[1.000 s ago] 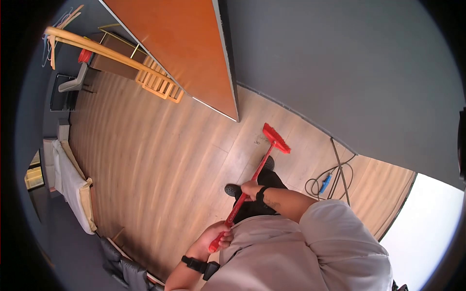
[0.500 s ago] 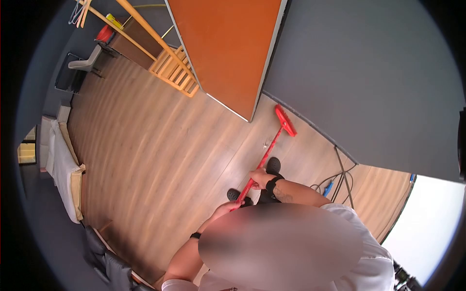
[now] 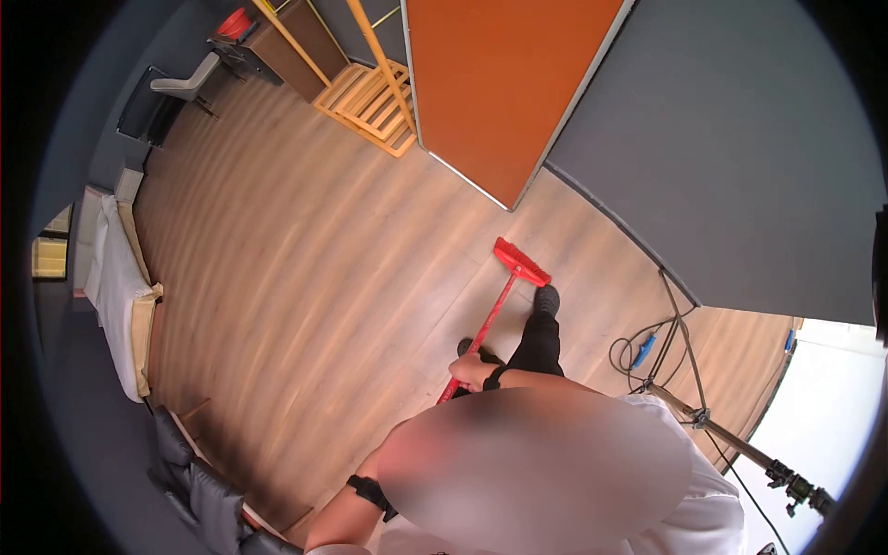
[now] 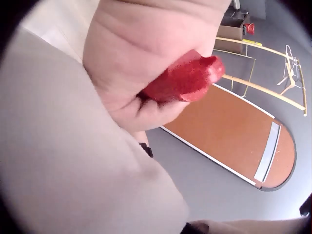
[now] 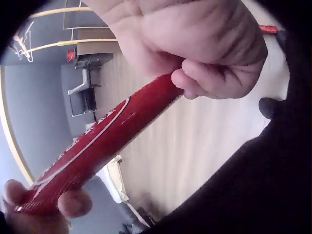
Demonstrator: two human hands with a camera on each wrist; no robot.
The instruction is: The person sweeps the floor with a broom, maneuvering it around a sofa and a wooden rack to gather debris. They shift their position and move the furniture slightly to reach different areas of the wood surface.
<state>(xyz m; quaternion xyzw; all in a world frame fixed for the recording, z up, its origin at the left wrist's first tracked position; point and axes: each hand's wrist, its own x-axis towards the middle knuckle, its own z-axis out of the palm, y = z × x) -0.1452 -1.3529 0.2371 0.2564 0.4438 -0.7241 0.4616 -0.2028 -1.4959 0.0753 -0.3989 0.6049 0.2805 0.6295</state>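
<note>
A red broom (image 3: 523,262) has its wide bristled head down on the wood floor, and its handle slants back to the person's body. The right hand (image 3: 473,371) grips the handle partway along; the right wrist view shows those fingers (image 5: 214,78) curled round it. At the handle's top end (image 4: 183,80), the left hand (image 4: 151,48) wraps round the red grip, its tip sticking out of the fist. A blurred patch hides the left hand in the head view. One dark shoe (image 3: 547,301) stands right by the broom head's end.
An orange panel (image 3: 504,102) and a grey wall (image 3: 731,166) stand ahead. To the right are a tripod stand (image 3: 740,444), looped cable and a blue object (image 3: 645,351) on the floor. A wooden rack (image 3: 370,97), chair (image 3: 190,81) and bed (image 3: 116,296) lie left.
The broom head moved out toward the wall, then came back nearer the feet. One foot has stepped forward beside it. The view has shifted, and both hands keep hold of the handle.
</note>
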